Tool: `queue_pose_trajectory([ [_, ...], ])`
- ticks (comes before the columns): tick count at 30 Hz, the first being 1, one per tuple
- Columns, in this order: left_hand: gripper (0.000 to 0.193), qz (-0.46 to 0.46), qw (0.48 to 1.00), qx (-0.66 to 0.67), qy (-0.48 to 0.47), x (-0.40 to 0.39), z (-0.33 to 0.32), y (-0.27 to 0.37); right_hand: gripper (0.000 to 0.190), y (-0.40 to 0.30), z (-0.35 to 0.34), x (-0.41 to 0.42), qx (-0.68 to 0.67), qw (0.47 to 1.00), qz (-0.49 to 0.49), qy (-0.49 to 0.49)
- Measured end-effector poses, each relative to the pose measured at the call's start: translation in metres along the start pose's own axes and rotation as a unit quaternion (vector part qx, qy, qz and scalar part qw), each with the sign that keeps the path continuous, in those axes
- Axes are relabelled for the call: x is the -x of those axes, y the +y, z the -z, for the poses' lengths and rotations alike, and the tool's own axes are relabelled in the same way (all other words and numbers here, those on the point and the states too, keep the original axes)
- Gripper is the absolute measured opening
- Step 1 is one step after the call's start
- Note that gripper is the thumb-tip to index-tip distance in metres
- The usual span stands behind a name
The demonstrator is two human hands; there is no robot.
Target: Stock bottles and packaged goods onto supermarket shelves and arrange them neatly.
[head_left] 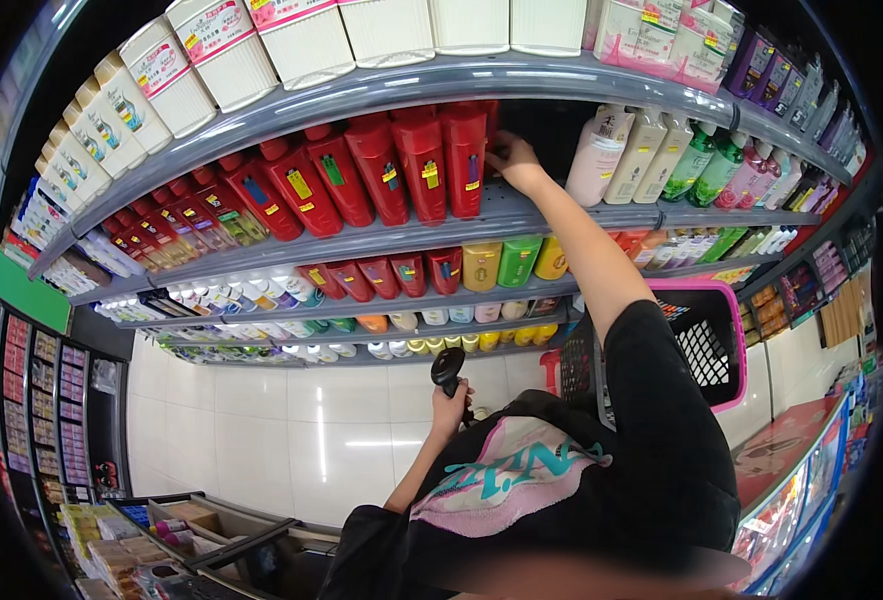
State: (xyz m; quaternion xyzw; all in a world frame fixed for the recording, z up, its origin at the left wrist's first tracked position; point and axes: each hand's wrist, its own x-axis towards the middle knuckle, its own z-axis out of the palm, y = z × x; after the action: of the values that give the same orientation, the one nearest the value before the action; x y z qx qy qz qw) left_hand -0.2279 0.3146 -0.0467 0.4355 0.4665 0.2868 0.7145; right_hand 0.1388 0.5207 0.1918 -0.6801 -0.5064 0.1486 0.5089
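My left hand grips the handle of a black handheld barcode scanner, held low over the tiled floor. My right hand reaches into a dark gap on the second shelf, its fingers at a red bottle that stands behind the end of the front row; whether they grip it I cannot tell. Just left of that hand stands a red shampoo bottle with a small yellow tag, at the end of a row of red bottles. Across the gap is a pale pink bottle.
A grey metal shelf curves across the view, with white bottles above and more bottles on lower tiers. A black basket with a pink rim stands at my right. Behind me at lower left are compartments of goods.
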Motion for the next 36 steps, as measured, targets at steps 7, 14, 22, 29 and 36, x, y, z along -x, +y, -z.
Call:
queue_pose_trajectory([
  [7, 0.018, -0.011, 0.999, 0.010, 0.040, 0.006, 0.012, -0.004, 0.039, 0.003, -0.013, -0.014, -0.049, 0.996, 0.016, -0.071],
  [14, 0.017, 0.005, 0.999, 0.018, 0.051, 0.007, 0.016, -0.003, 0.037, 0.018, -0.017, -0.018, -0.140, 0.984, 0.022, -0.107],
  [22, 0.018, 0.011, 0.999, 0.016, 0.044, 0.008, 0.013, -0.004, 0.038, 0.028, -0.023, -0.022, -0.156, 0.982, 0.024, -0.102],
  [29, 0.017, 0.020, 0.999, 0.015, 0.039, 0.005, 0.007, -0.005, 0.041, 0.010, -0.015, -0.010, -0.081, 0.992, 0.041, -0.083],
  [36, 0.019, 0.020, 1.000, -0.003, 0.017, 0.003, -0.001, -0.011, 0.039, -0.016, 0.008, 0.052, 0.230, 0.956, 0.168, 0.070],
])
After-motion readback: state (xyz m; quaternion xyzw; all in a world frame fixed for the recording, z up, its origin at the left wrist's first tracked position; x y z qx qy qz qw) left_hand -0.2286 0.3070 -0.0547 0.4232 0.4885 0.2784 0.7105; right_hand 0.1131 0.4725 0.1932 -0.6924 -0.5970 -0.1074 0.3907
